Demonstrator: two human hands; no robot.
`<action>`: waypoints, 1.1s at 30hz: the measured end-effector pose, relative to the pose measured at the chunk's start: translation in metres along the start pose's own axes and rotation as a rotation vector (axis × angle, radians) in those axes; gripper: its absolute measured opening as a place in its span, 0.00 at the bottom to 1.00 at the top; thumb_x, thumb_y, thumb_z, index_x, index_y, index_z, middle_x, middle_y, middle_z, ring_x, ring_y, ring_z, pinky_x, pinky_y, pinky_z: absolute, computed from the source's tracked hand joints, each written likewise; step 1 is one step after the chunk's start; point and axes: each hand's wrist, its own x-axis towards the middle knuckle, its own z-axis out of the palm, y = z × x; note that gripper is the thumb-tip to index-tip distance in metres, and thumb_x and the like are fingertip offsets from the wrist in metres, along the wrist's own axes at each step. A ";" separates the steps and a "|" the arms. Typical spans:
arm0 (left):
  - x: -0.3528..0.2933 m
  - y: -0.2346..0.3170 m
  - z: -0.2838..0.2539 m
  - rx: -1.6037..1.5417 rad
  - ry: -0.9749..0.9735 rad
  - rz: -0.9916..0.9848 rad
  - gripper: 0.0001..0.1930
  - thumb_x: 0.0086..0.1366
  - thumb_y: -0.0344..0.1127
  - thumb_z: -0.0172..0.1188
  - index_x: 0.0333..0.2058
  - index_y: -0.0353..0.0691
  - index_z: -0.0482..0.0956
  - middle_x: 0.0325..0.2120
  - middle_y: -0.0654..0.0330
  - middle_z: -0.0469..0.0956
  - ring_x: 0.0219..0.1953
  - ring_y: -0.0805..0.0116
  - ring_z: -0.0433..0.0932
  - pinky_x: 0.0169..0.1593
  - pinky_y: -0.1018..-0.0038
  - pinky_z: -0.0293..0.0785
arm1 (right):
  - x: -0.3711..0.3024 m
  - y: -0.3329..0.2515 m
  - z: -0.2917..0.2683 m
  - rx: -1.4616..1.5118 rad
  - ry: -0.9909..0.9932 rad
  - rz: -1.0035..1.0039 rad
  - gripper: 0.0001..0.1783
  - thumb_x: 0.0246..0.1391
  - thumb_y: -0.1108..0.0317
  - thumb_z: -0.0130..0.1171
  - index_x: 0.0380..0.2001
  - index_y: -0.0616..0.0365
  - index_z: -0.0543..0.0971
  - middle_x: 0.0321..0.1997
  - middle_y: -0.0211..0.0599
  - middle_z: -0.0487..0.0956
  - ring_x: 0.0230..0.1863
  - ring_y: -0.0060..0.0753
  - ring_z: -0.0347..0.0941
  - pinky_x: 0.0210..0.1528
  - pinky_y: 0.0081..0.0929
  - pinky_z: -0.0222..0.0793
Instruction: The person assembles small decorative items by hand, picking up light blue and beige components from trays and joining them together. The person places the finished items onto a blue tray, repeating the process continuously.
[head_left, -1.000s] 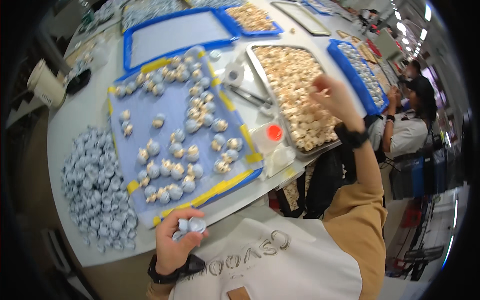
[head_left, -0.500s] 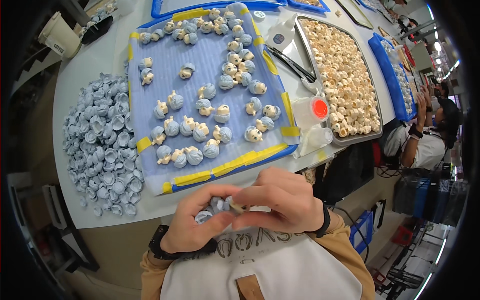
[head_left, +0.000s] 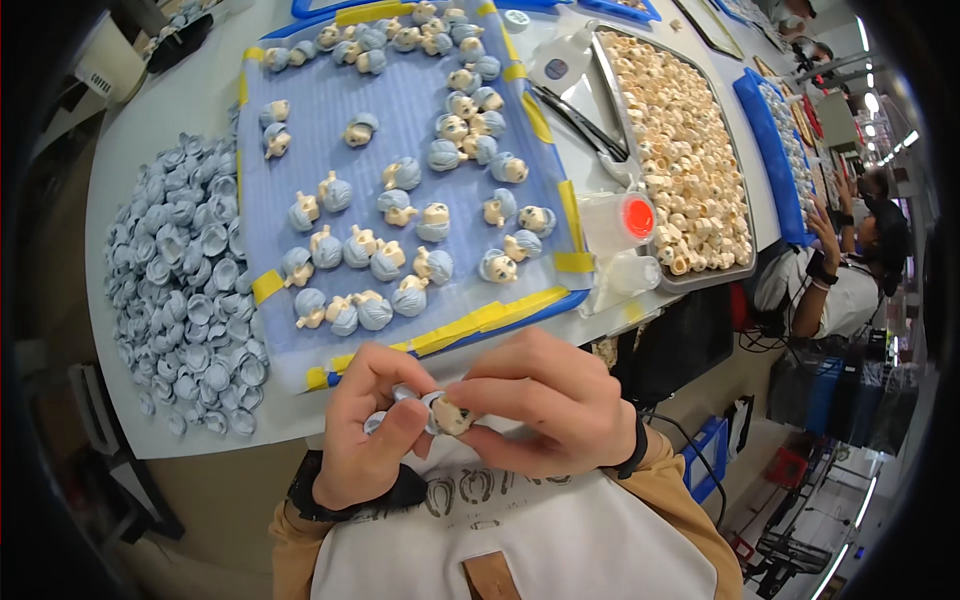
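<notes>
My left hand (head_left: 360,435) is closed around a few light blue hair shells (head_left: 403,393), partly hidden by its fingers. Between the thumb and fingers of my right hand (head_left: 550,405) is a small cream doll face piece (head_left: 454,416), its painted side partly showing. The face piece meets a blue shell at my left fingertips; whether the two are joined I cannot tell. Both hands are in front of my chest, just off the table's near edge. Beyond them, assembled blue-haired doll heads (head_left: 374,311) lie spaced out on a tray lined with pale sheeting (head_left: 330,90).
Left of the tray is a heap of blue hair shells (head_left: 180,280). On the right stand a metal tray (head_left: 745,262) full of cream face pieces, black tweezers (head_left: 585,125), a red-topped jar (head_left: 615,220) and a white bottle (head_left: 562,65). A co-worker (head_left: 835,270) sits far right.
My hands have shifted slightly left and tilted, so the face piece shows more clearly between them. The whole table view has moved a little left and up.
</notes>
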 end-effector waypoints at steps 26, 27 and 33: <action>0.004 0.008 0.003 0.043 0.027 -0.055 0.22 0.56 0.36 0.61 0.47 0.31 0.69 0.31 0.59 0.75 0.30 0.79 0.71 0.35 0.83 0.66 | 0.007 0.021 -0.116 -0.686 0.125 0.352 0.09 0.43 0.76 0.62 0.31 0.63 0.76 0.24 0.35 0.73 0.25 0.25 0.72 0.29 0.22 0.69; 0.004 0.009 0.002 0.049 0.012 -0.070 0.22 0.56 0.36 0.61 0.47 0.31 0.69 0.32 0.59 0.75 0.30 0.79 0.70 0.35 0.84 0.66 | 0.009 0.023 -0.115 -0.688 0.114 0.342 0.09 0.43 0.76 0.62 0.31 0.63 0.77 0.25 0.35 0.73 0.25 0.27 0.73 0.29 0.23 0.69; 0.002 0.008 -0.002 0.139 0.034 -0.049 0.20 0.55 0.35 0.62 0.44 0.30 0.73 0.35 0.60 0.75 0.34 0.77 0.72 0.38 0.81 0.66 | 0.012 0.032 -0.117 -0.695 0.030 0.351 0.09 0.45 0.74 0.62 0.31 0.62 0.77 0.26 0.37 0.74 0.26 0.31 0.74 0.30 0.24 0.70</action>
